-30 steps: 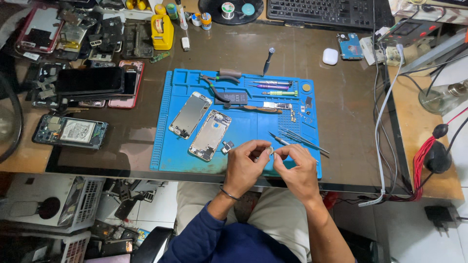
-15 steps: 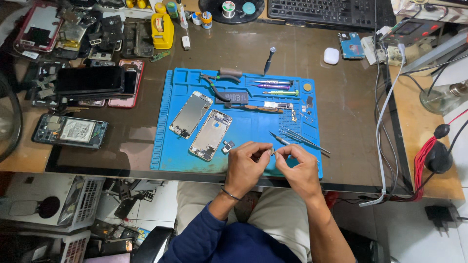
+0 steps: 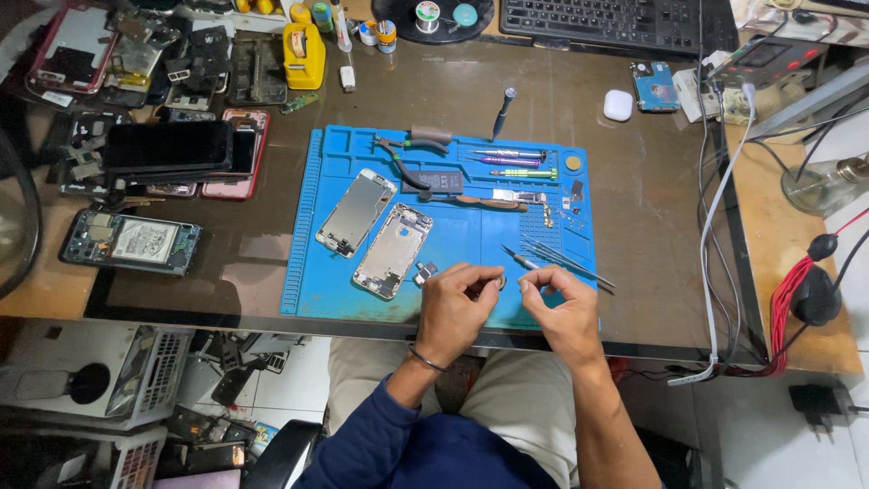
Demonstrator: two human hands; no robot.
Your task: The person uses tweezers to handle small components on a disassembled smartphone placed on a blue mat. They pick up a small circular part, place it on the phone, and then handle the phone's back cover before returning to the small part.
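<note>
Left hand (image 3: 457, 308) and right hand (image 3: 563, 308) pinched together over the blue mat's (image 3: 312, 226) near edge, holding a tiny part (image 3: 501, 282), possibly a metal clip; likely light, slippery, easily bent; best gripped by its edges; open phone (image 3: 394, 249) just beside.

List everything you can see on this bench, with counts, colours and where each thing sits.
mat: 1, blue, desk centre
phone shells: 2, silver, opened, on mat's left half
pliers: 1, dark, top of mat
screwdrivers: about 3, mixed colours, mat's upper right
tweezers: a few, metal, mat's right edge
phones: several, dark and pink, piled at desk's left
tape dispenser: 1, yellow, far left-centre
keyboard: 1, black, far edge
earbud case: 1, white, right of mat
cables: several, white, black, red, right side
left hand: pinching a small part, near mat's front edge
right hand: fingertips pinched, beside left hand
</note>
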